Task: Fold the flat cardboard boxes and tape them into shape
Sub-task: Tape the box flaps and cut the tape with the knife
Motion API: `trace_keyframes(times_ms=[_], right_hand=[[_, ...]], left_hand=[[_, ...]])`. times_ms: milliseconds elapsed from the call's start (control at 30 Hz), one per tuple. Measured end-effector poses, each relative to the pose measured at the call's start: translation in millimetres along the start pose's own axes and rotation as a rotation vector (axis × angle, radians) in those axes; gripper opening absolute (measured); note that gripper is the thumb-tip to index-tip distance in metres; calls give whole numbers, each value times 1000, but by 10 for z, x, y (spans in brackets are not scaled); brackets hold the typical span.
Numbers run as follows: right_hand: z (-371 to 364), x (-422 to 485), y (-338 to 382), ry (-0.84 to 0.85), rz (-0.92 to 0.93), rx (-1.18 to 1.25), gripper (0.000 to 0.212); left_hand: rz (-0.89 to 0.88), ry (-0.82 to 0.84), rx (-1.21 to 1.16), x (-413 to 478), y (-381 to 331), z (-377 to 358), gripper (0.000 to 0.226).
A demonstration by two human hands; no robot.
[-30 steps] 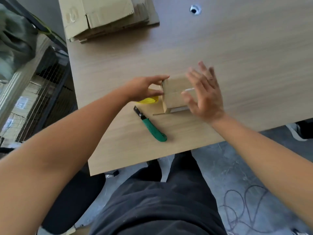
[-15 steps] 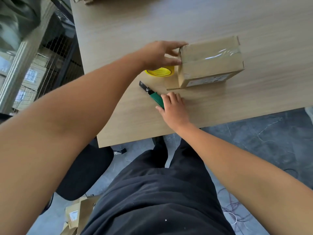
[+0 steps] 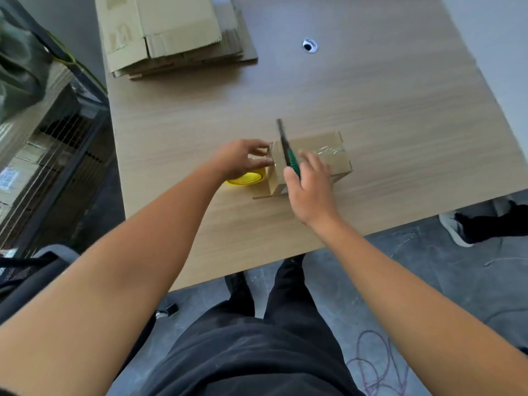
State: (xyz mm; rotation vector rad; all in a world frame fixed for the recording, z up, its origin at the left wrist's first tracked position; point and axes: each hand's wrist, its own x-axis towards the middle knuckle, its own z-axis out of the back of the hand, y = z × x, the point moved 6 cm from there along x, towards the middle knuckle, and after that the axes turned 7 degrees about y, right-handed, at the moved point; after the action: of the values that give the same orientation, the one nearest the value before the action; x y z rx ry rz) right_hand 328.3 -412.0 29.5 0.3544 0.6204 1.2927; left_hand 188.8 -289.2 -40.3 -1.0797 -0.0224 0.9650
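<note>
A small folded cardboard box (image 3: 334, 151) lies on the wooden table (image 3: 371, 104), with clear tape shining along its top. My right hand (image 3: 310, 185) holds a green utility knife (image 3: 287, 151) over the box's left end, blade pointing away from me. My left hand (image 3: 240, 160) touches the left end of the box and holds the tape pulled from a yellow-cored tape roll (image 3: 247, 178), which lies under that hand. A stack of flat cardboard boxes (image 3: 171, 32) rests at the far left of the table.
A round cable hole (image 3: 310, 46) sits in the far table top. A wire rack (image 3: 51, 155) stands left of the table. Another person's shoe (image 3: 457, 227) is on the floor at right, and a cable loop (image 3: 377, 364) lies on the floor by my legs.
My right hand has picked the green knife up off the table and brought it over the box's left end. My left hand stays at the box and tape roll.
</note>
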Motion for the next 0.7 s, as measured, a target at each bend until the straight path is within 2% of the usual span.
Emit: trace_keyframes(times_ms=[67,133,267,433,533,700], right_hand=[[-151,129,-33,149,-69,-70,54],[-268,131,-78,224,-67,-171,57],[-313,134,-75,299,-72,-245,60],[-296,170,-11,418,-87,-293,55],[-290,184,-3,446,-102,-335,54],[-361,163,56,462,-141,-490,57]], left_hand=[[43,-69,35,-42,-2,7,47],[62,-100,33,-125,5,15,44],[38,-88,-206,-409,104,6,35],[127,-106,9,-532,168,68,37],[195,-63,152,-460,151,92,26],[173,-53,190,-428,26,95,12]])
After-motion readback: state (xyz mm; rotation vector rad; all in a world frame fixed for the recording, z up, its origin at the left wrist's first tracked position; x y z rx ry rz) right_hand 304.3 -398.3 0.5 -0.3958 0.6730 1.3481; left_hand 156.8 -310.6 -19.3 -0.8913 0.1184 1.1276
